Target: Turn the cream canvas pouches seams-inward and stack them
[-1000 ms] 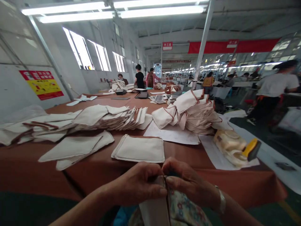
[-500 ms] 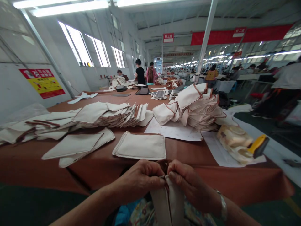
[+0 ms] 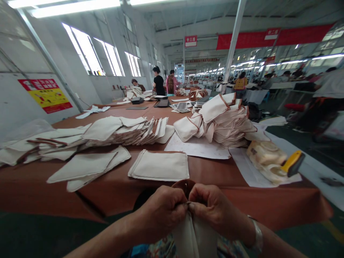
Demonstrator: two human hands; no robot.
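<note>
Low in front of the table, my left hand [image 3: 164, 209] and my right hand [image 3: 217, 211] meet, thumbs and fingertips pinching the top edge of a cream fabric pouch [image 3: 189, 238]. The pouch hangs down over my lap with a seam along its middle. A rounded brown flap [image 3: 184, 184] with a small hole shows just beyond my knuckles; whether it belongs to the pouch I cannot tell. A neat stack of cream pouches [image 3: 159, 165] with brown edging lies right behind my hands. Further left rest a few loose pouches [image 3: 86, 165].
Long piles of pouches [image 3: 107, 129] spread over the brown-covered table [image 3: 113, 190]. A taller heap [image 3: 225, 114] stands at the right on white paper [image 3: 197, 147]. A glue-stained container [image 3: 266, 157] with a yellow-handled brush [image 3: 292, 163] sits near the right corner. Several people work further back.
My hands have drawn closer together, their fingertips now nearly touching at the pouch's edge. More of the brown flap shows above them. The view has shifted slightly.
</note>
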